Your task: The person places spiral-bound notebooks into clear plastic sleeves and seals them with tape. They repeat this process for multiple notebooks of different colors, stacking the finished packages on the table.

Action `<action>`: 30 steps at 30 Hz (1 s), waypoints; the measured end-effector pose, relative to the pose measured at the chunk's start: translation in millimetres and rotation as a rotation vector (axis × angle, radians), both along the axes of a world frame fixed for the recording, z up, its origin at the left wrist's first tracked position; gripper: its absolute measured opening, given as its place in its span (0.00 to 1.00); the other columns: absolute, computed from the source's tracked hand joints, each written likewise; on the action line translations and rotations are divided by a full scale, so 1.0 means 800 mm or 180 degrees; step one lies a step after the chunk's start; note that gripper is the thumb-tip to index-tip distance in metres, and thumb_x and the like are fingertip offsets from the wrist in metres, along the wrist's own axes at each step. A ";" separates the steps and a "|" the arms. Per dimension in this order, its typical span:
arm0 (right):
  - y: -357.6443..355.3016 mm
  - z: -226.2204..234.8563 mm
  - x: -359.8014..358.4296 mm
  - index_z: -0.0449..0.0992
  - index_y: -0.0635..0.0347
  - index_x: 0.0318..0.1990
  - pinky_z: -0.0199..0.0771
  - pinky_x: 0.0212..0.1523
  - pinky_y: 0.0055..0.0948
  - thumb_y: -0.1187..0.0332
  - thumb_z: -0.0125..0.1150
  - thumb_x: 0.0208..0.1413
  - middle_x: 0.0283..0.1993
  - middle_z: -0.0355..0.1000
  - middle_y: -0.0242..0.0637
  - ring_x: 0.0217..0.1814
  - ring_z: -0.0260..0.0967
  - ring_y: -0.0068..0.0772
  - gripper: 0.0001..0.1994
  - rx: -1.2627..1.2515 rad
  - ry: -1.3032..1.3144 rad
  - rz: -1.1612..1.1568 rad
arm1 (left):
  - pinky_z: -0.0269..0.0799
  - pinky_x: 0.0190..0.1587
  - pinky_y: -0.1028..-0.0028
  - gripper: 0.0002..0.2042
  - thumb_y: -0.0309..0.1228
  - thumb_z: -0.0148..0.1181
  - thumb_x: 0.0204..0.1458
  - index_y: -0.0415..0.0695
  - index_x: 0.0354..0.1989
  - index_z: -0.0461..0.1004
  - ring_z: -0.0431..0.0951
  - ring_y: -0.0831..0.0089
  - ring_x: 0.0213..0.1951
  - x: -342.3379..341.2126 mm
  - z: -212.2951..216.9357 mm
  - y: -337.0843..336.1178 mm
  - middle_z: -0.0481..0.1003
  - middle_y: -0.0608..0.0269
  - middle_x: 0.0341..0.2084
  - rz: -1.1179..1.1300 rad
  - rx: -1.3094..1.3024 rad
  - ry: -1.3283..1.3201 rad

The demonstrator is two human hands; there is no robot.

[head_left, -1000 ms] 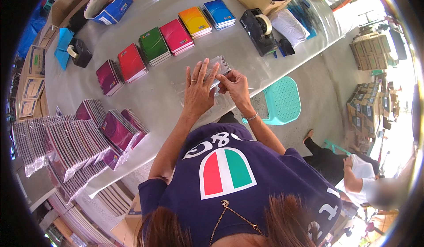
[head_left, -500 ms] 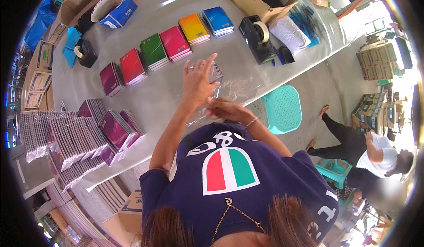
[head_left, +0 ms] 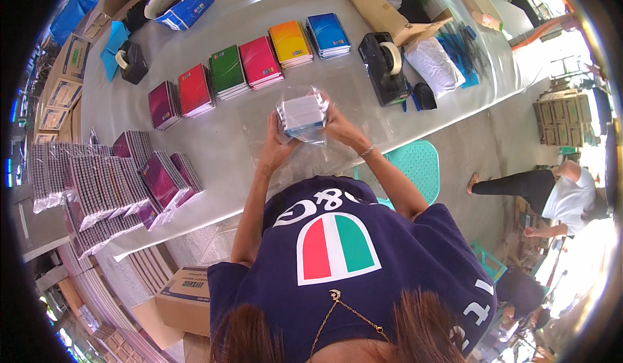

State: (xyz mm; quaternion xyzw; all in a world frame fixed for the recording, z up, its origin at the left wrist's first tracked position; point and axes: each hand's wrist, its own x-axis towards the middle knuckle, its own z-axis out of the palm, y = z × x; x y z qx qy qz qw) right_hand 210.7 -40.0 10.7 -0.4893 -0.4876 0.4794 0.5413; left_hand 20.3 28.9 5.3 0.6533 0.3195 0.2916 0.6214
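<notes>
A bundle of notebooks (head_left: 303,112) in clear plastic wrap is held above the table in front of me. Its white page edges face up, and some blue shows along the lower side. My left hand (head_left: 277,145) is closed around the bundle's left end. Gripping the opposite end is my right hand (head_left: 341,126), its fingertips partly behind the plastic. Beyond the bundle stands a row of small spiral notebook stacks: purple (head_left: 164,105), red (head_left: 196,89), green (head_left: 227,70), pink (head_left: 261,62), yellow (head_left: 291,42) and blue (head_left: 328,33).
Wrapped purple notebooks (head_left: 107,181) are piled at the left. A black tape dispenser (head_left: 383,68) stands right of the row, beside a white plastic packet (head_left: 433,66) and an open carton (head_left: 383,3). A turquoise stool (head_left: 418,168) is by the table edge; another person (head_left: 571,197) is at far right.
My hands were close together over the wrapped bundle on the table. Now they grip it from both ends, raised and turned with its page edges up. The person at right has shifted.
</notes>
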 end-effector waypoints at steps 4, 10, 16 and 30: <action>0.006 -0.009 0.000 0.49 0.57 0.70 0.53 0.69 0.34 0.82 0.64 0.41 0.67 0.56 0.38 0.71 0.50 0.33 0.45 -0.0150 -0.0312 0.0178 | 0.58 0.64 0.67 0.48 0.25 0.75 0.39 0.43 0.68 0.48 0.61 0.67 0.63 0.008 -0.022 -0.005 0.64 0.55 0.57 0.0083 -0.0436 -0.0292; -0.019 0.110 0.019 0.65 0.53 0.59 0.58 0.68 0.39 0.75 0.70 0.43 0.67 0.54 0.44 0.70 0.49 0.44 0.32 0.0431 -0.2576 -0.0055 | 0.50 0.68 0.52 0.36 0.23 0.72 0.38 0.51 0.60 0.64 0.55 0.61 0.68 -0.011 0.107 0.010 0.64 0.57 0.57 -0.0107 0.2194 0.0906; -0.002 0.208 0.020 0.75 0.57 0.34 0.65 0.59 0.40 0.75 0.68 0.45 0.52 0.67 0.40 0.61 0.60 0.45 0.09 0.1385 -0.2821 -0.0244 | 0.47 0.70 0.54 0.16 0.25 0.70 0.39 0.48 0.40 0.75 0.57 0.59 0.67 -0.027 0.216 0.036 0.66 0.57 0.54 -0.0687 0.3153 0.1587; 0.044 0.212 0.028 0.77 0.60 0.42 0.72 0.40 0.36 0.81 0.57 0.47 0.41 0.71 0.42 0.42 0.70 0.43 0.13 -0.0071 -0.2255 -0.0005 | 0.71 0.41 0.67 0.20 0.13 0.59 0.43 0.46 0.46 0.75 0.75 0.66 0.36 -0.008 0.207 0.058 0.72 0.61 0.33 0.0190 0.1658 0.1378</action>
